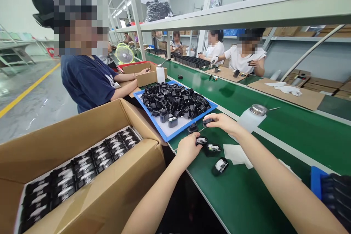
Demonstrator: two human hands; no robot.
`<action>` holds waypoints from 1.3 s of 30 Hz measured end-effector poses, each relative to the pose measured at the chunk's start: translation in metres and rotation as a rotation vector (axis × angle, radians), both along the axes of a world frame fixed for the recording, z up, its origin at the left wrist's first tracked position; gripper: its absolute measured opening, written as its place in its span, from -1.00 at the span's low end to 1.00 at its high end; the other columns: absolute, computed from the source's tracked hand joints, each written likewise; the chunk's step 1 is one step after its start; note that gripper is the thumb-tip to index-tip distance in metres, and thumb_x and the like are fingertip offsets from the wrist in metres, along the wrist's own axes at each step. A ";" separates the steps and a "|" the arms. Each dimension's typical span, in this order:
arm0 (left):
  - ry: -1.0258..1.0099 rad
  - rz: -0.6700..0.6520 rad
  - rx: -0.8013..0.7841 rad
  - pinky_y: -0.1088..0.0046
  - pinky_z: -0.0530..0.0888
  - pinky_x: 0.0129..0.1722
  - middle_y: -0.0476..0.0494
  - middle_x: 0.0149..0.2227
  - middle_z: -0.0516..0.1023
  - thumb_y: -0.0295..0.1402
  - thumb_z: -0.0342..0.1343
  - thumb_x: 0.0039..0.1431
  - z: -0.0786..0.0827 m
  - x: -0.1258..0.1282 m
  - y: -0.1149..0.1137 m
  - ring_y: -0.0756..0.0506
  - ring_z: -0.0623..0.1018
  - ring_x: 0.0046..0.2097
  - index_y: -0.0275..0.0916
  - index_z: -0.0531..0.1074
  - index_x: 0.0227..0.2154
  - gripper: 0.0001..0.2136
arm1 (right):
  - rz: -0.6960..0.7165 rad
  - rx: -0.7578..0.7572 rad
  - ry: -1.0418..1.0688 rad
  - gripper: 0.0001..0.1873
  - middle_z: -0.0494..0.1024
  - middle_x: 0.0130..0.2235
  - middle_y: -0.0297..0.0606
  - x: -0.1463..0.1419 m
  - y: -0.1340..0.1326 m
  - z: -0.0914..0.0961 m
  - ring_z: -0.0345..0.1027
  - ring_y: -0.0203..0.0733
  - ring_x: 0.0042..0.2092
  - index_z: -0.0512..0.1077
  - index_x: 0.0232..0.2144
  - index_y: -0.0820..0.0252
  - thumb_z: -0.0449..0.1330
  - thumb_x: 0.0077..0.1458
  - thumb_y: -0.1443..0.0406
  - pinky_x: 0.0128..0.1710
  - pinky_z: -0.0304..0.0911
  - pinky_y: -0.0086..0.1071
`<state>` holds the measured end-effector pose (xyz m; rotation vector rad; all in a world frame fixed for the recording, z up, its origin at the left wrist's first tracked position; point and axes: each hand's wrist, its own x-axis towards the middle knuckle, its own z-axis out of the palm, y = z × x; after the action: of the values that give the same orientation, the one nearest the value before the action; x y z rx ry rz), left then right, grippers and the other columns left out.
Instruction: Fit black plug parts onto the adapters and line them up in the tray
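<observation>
My left hand has its fingers closed round a black plug-adapter housing, whose open top shows pale parts inside. My right hand pinches a small black plug cover just above the table, near the tray's corner. Between the hands, a black piece with plug pins stands by the tray edge. Two more open housings, one beside my left hand and another nearer me, lie on the green table. A blue-rimmed tray heaped with black plug pieces is beyond my left hand.
At left stands a cardboard box with rows of black housings. A white bottle with metal lid and white paper are by my right forearm. A blue bin is at right. Co-workers sit around; a shelf hangs above.
</observation>
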<state>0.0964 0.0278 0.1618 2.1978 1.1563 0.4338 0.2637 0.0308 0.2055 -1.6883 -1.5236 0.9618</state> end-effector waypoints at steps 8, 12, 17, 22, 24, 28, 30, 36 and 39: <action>-0.213 0.044 -0.130 0.53 0.30 -0.45 0.08 -0.62 0.33 -0.35 0.03 -0.12 -0.016 -0.003 0.000 0.02 0.37 -0.52 -0.20 0.24 -0.17 -0.64 | 0.188 0.004 -0.382 -0.91 0.35 -0.50 -0.37 -0.022 -0.018 0.002 0.21 -0.26 -0.45 0.24 -0.50 0.20 0.08 -0.18 0.32 -0.49 0.09 -0.44; -0.244 0.055 -0.121 0.55 0.28 -0.47 0.12 -0.65 0.29 -0.36 0.03 -0.12 -0.021 -0.003 -0.001 0.04 0.35 -0.54 -0.20 0.22 -0.16 -0.63 | 0.269 0.025 -0.540 -0.93 0.35 -0.44 -0.40 -0.034 -0.034 -0.005 0.21 -0.30 -0.44 0.22 -0.44 0.15 0.02 -0.10 0.35 -0.51 0.04 -0.49; -0.221 0.048 -0.073 0.56 0.26 -0.49 0.13 -0.67 0.27 -0.32 0.02 -0.10 -0.021 -0.004 -0.001 0.04 0.35 -0.55 -0.19 0.22 -0.17 -0.65 | 0.250 0.001 -0.583 -0.78 0.39 -0.31 -0.37 -0.035 -0.036 -0.011 0.25 -0.27 -0.33 0.23 -0.31 0.12 0.06 -0.11 0.35 -0.45 0.08 -0.51; -0.201 0.055 -0.029 0.55 0.26 -0.48 0.10 -0.64 0.31 -0.30 0.02 -0.09 -0.023 -0.003 -0.001 0.02 0.37 -0.52 -0.18 0.21 -0.18 -0.65 | 0.227 -0.066 -0.770 -0.79 0.41 -0.35 -0.33 -0.034 -0.032 -0.008 0.26 -0.21 -0.31 0.29 -0.33 0.16 0.11 -0.14 0.33 -0.45 0.09 -0.50; -0.180 0.057 -0.018 0.54 0.26 -0.47 0.09 -0.62 0.33 -0.31 0.02 -0.09 -0.023 -0.003 -0.001 0.01 0.39 -0.51 -0.18 0.19 -0.16 -0.64 | 0.232 -0.072 -0.792 -0.78 0.41 -0.37 -0.32 -0.035 -0.032 -0.006 0.27 -0.21 -0.34 0.28 -0.33 0.17 0.12 -0.14 0.34 -0.48 0.08 -0.50; -0.145 0.048 0.002 0.54 0.27 -0.46 0.08 -0.58 0.37 -0.33 0.02 -0.09 -0.022 -0.002 -0.001 0.00 0.40 -0.49 -0.17 0.15 -0.13 -0.61 | 0.264 -0.091 -0.834 -0.79 0.41 -0.38 -0.32 -0.037 -0.030 -0.001 0.26 -0.24 -0.35 0.28 -0.35 0.19 0.14 -0.14 0.34 -0.50 0.06 -0.52; -0.116 0.043 0.020 0.53 0.28 -0.46 0.08 -0.58 0.38 -0.33 0.02 -0.09 -0.021 -0.002 -0.001 -0.01 0.41 -0.48 -0.15 0.17 -0.15 -0.64 | 0.285 -0.108 -0.859 -0.79 0.41 -0.38 -0.32 -0.037 -0.028 0.002 0.26 -0.24 -0.36 0.29 -0.36 0.19 0.16 -0.16 0.34 -0.51 0.05 -0.53; 0.020 0.022 0.071 0.48 0.33 -0.40 0.00 -0.49 0.44 -0.30 0.00 -0.05 -0.014 -0.004 -0.003 -0.05 0.44 -0.40 -0.16 0.19 -0.13 -0.64 | 0.348 -0.157 -0.978 -0.79 0.41 -0.45 -0.29 -0.043 -0.020 0.012 0.28 -0.19 -0.39 0.35 -0.42 0.22 0.21 -0.23 0.32 -0.57 0.01 -0.50; 0.135 -0.023 0.102 0.43 0.34 -0.30 -0.09 -0.38 0.46 -0.29 -0.01 -0.03 0.001 -0.005 -0.002 -0.09 0.44 -0.29 -0.20 0.21 -0.11 -0.63 | 0.359 -0.169 -1.053 -0.78 0.42 -0.42 -0.20 -0.051 -0.021 0.017 0.28 -0.11 -0.37 0.37 -0.40 0.26 0.21 -0.24 0.35 -0.56 0.02 -0.46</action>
<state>0.0918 0.0256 0.1630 2.3570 1.2021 0.3463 0.2122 0.0102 0.2226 -2.2478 -2.5237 0.3136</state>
